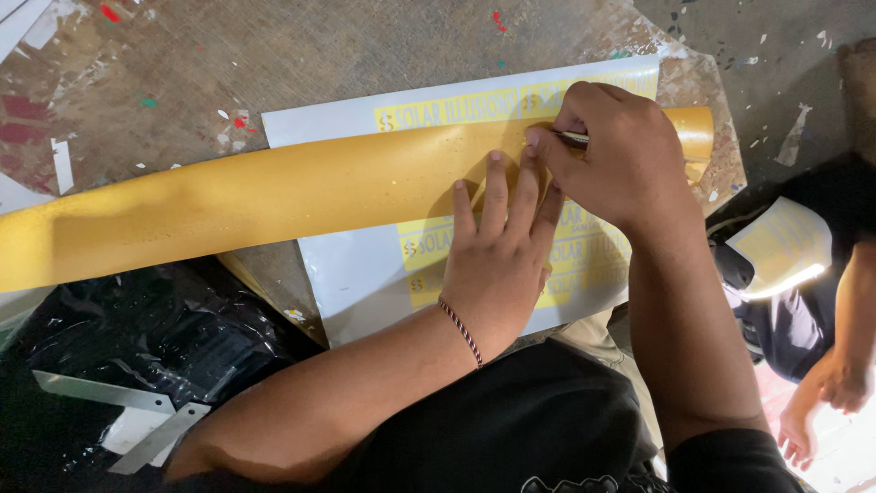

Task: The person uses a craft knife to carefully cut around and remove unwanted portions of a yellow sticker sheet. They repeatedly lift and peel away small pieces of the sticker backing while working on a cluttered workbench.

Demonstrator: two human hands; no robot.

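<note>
Two hands working on vinyl sheet [365,274] at floor's [365,55] far edge | left hand [497,260] lying flat, fingers spread, pinning yellow film [274,187] | right hand [611,151] pinching blade [575,139] | risk: blade slipping toward left fingertips, film tearing.

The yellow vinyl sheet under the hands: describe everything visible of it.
The glossy yellow vinyl sheet lies curled in a long band across a white backing sheet with yellow lettering, its left end running out of view. The left hand presses flat on it; the right hand holds a thin metal-tipped tool at its upper edge.
</note>
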